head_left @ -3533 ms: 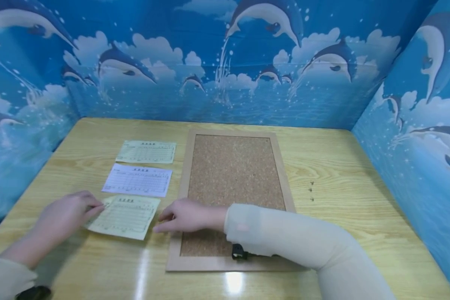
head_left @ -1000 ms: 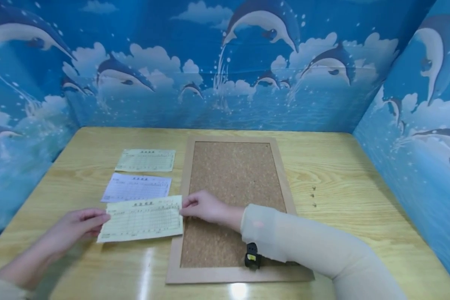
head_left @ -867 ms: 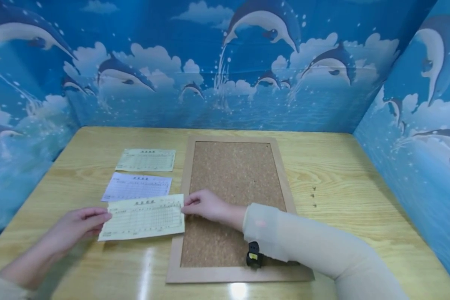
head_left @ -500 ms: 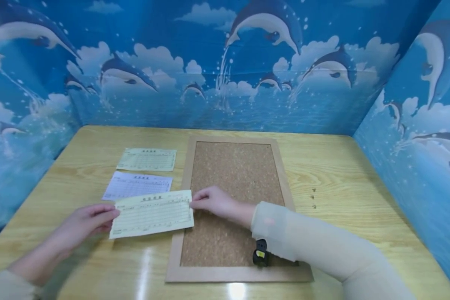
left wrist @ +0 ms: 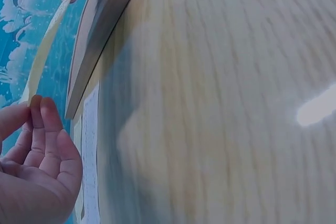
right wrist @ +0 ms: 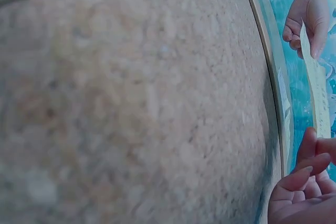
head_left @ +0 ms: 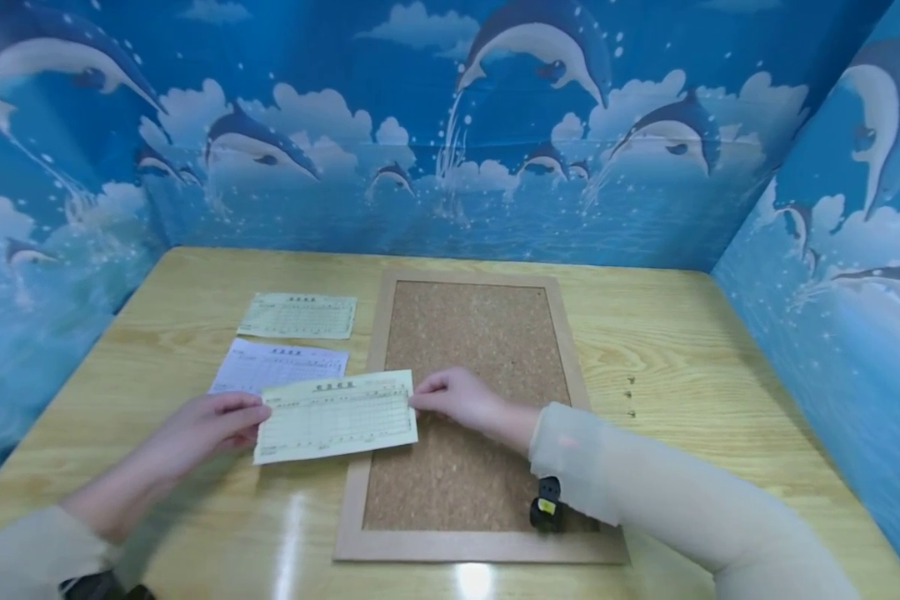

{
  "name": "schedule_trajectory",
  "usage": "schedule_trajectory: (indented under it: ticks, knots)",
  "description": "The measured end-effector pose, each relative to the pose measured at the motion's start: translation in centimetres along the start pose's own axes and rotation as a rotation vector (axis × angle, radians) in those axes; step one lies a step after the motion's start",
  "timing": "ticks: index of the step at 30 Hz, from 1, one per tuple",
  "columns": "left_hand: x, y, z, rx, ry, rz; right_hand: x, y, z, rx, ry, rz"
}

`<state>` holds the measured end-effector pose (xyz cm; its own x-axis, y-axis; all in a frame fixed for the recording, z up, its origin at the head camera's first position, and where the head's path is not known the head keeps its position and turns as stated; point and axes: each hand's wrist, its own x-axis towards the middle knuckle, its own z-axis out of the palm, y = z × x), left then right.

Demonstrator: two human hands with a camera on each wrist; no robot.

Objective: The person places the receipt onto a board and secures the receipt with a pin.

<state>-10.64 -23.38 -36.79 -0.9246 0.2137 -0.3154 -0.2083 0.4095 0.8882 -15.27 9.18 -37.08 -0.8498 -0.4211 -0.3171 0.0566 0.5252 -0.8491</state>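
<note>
Between my two hands, a pale yellow printed form slip (head_left: pixel 337 417) is stretched out, raised off the table. My left hand (head_left: pixel 213 425) pinches its left edge between thumb and fingers. The right edge is pinched by my right hand (head_left: pixel 465 402). In the head view the slip overlaps the left frame of a cork board (head_left: pixel 472 333) that lies flat. Both wrist views show the slip nearly edge-on, with fingertips at each end. A white form slip (head_left: pixel 277 362) lies behind it, partly covered in the head view, and a pale green form slip (head_left: pixel 298 317) lies farther back.
Several small push pins (head_left: pixel 631 397) lie in a short column right of the board. The wooden table (head_left: pixel 667 333) is walled at the back and sides by a blue dolphin-print curtain (head_left: pixel 330 192).
Earlier the right hand was empty beside the slip, which the left hand held low. Then both hands gripped it, and they have carried it rightward, partly over the board's frame.
</note>
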Motion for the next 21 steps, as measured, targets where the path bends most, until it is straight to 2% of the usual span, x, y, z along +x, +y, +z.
schedule_trajectory:
  ticks: [5, 11, 16, 21]
  knots:
    - [0.8, 0.8, 0.5, -0.004, -0.024, -0.007, -0.2, 0.6, -0.7, 0.005, 0.029, 0.012]
    - [1.7, 1.6, 1.4, -0.004, -0.041, -0.005, -0.8, 1.2, -1.7, 0.067, 0.04, 0.012]
    - [2.4, 2.6, 2.2, -0.005, -0.058, 0.03, -1.2, 1.7, -2.7, 0.075, 0.075, 0.05]
    - [2.8, 3.2, 2.8, -0.008, -0.047, 0.043, -1.5, 2.0, -3.4, 0.079, 0.078, 0.062]
